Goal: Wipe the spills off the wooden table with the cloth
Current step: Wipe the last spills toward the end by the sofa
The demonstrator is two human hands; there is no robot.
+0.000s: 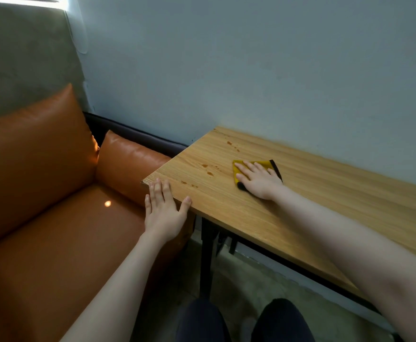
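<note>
A light wooden table [325,193] stands against the wall. My right hand [257,180] lies flat, fingers straight, pressing a folded yellow cloth with a black edge [267,164] onto the tabletop. Small brown spills dot the wood left of the cloth [209,170], near the front left edge [189,184], and further back towards the wall [233,145]. My left hand [163,209] rests open on the table's left front corner, fingers straight and thumb on the front edge.
An orange leather sofa [54,218] with cushions sits directly left of the table. The pale wall [251,70] runs along the table's far side. Black table legs [205,255] and my dark-clad knees [241,322] are below.
</note>
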